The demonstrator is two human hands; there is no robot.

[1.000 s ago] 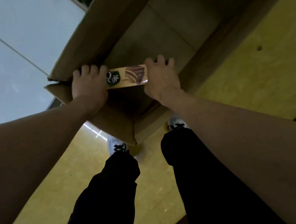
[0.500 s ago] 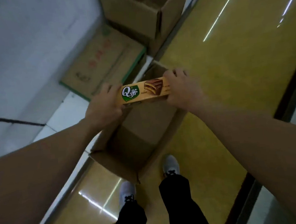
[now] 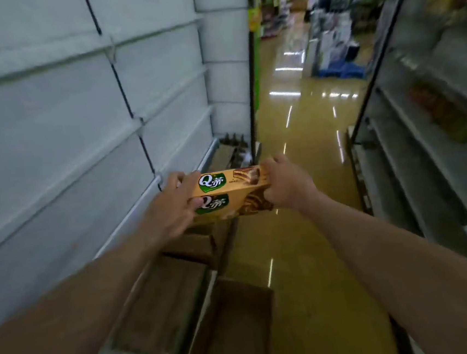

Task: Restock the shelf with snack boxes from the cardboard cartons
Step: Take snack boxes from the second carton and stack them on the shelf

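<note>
Above cartons (image 3: 211, 316): snack box (image 3: 229, 194) long axis left-right, left hand (image 3: 170, 211) and right hand (image 3: 287, 184) gripping ends.

I count snack boxes (image 3: 229, 194): two, stacked, both with a green logo. Hands: two, left (image 3: 169, 208) and right (image 3: 287, 186). Cartons on the floor: three that I can make out, one open (image 3: 235, 328), one flat (image 3: 165, 306), one blurred beyond (image 3: 193, 245). Shelf units: two, left (image 3: 64, 121) and right (image 3: 434, 117).
</note>
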